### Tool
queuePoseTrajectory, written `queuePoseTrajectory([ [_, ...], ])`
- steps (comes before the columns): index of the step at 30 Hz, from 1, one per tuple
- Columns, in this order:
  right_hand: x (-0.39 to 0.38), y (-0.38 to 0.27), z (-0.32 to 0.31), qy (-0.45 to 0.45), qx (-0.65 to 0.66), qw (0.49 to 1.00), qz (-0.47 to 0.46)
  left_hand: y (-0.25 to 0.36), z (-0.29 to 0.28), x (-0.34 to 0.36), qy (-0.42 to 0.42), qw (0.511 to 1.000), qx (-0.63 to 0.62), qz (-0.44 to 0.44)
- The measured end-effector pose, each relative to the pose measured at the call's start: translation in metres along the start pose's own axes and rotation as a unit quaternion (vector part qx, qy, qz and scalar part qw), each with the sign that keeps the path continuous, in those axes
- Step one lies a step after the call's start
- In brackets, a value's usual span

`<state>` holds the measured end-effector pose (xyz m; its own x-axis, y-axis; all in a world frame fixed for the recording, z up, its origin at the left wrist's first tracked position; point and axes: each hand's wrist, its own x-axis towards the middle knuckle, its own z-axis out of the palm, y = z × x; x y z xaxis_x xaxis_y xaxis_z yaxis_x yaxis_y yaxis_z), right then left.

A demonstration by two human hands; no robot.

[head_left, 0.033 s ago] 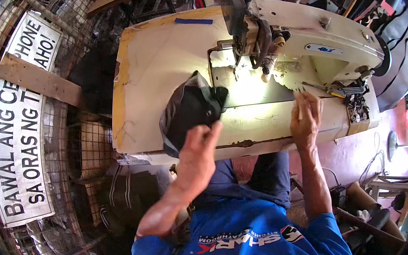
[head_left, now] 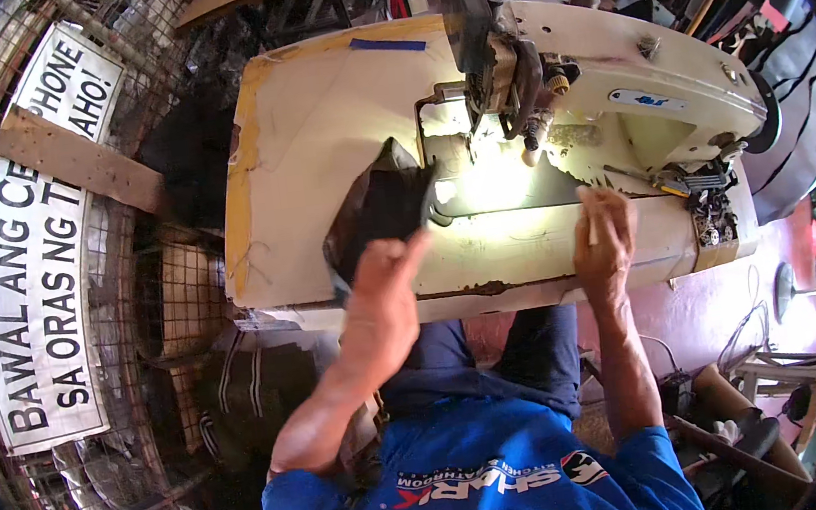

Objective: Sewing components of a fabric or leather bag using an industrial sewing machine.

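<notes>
My left hand point(head_left: 380, 293), somewhat blurred, is closed on the near side of a folded black piece point(head_left: 378, 208) that looks like cloth or thin leather. It stands up over the white table of a sewing machine point(head_left: 627, 59), left of the brightly lit needle area. Its full shape cannot be made out. Near the table's front edge, to the right of the light, my right hand point(head_left: 604, 238) has its fingers drawn together. Whether anything small is between them is hidden.
The machine's table point(head_left: 302, 116) has worn, taped edges and a blue strip point(head_left: 387, 45) at the back. A wire mesh wall with a white sign point(head_left: 44, 327) is on the left. Dark draped material point(head_left: 795, 120) hangs at the right beyond the handwheel.
My left hand has shifted slightly left and down, and the black piece has tilted, its right edge now further left. My right hand has moved a little left.
</notes>
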<state>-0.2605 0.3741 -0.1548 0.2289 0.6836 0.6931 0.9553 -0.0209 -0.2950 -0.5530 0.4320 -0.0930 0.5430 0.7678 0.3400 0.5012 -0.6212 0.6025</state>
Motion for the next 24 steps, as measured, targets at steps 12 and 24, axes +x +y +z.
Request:
queuePoseTrajectory([
  [12, 0.002, -0.082, -0.007, -0.242, 0.361, 0.87, 0.235, -0.075, 0.006, -0.012, 0.191, 0.808, -0.473, -0.294],
  [24, -0.024, -0.142, 0.008, -0.168, 0.267, 0.947, -0.061, -0.055, -0.012, 0.003, 0.142, 0.767, -0.544, -0.308],
])
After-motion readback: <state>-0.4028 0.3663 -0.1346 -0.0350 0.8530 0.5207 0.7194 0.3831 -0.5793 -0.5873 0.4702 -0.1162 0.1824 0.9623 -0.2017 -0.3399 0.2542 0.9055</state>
